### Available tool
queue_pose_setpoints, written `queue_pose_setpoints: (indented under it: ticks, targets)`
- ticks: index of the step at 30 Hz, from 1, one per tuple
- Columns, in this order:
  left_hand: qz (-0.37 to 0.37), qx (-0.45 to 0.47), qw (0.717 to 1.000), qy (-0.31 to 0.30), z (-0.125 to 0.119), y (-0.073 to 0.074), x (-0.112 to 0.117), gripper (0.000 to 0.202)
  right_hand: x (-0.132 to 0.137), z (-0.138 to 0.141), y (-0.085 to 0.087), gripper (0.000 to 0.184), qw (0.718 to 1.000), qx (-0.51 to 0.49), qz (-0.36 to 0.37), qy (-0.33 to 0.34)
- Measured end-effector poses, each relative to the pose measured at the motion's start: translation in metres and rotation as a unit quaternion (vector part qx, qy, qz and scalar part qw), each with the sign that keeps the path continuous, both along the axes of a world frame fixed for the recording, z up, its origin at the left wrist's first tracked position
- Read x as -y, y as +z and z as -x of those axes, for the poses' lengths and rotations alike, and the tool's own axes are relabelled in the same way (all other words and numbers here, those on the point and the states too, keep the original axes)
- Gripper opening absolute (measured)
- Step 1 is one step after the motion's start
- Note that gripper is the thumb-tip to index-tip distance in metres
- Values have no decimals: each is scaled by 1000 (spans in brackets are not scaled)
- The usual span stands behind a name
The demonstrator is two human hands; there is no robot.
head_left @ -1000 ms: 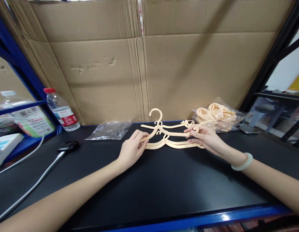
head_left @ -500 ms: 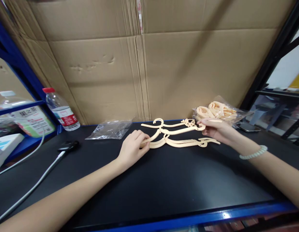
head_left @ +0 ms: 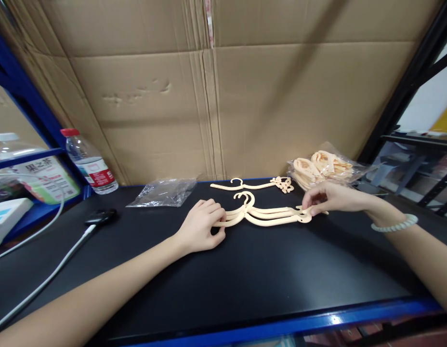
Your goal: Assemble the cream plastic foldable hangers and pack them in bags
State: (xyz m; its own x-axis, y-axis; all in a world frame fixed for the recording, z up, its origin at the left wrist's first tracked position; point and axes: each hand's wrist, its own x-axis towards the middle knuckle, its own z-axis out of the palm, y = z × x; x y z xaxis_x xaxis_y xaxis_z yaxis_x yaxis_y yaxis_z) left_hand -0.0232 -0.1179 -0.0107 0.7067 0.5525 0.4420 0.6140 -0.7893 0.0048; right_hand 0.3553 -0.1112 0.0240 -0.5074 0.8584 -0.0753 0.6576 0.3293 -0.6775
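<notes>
Left hand (head_left: 201, 226), pinching the left end of the front hanger (head_left: 272, 223); this hanger, overlapping other hangers (head_left: 272, 211), lies between the hands, long axis nine to three o'clock; right hand (head_left: 330, 196), pinching its three-o'clock end. Neither hand is nearer.

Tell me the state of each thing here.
Left hand: closed on front hanger
Right hand: pinching front hanger
Front hanger: held at both ends
Back hanger: untouched
Red-capped bottle: closed, standing
White-capped bottle: closed
Clear bag: lying flat
Bulging bag: filled
White cable: plugged in
</notes>
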Motion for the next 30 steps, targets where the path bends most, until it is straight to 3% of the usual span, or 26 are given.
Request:
queue_pose_setpoints:
  ticks: [12, 20, 26, 30]
  targets:
    - [33, 19, 999, 18, 0, -3, -4, 3, -10, 2, -13, 17, 992, 54, -111, -30]
    - [33, 51, 997, 52, 0, -3, -4, 11, -13, 3, -18, 24, 982, 83, -167, -29]
    - [27, 60, 997, 41, 0, -4, -4, 13, -18, 4, -26, 32, 979, 4, -183, -84]
    - [25, 62, 997, 32, 1, -4, -5, 11, -22, 5, -33, 23, 972, -22, -208, -108]
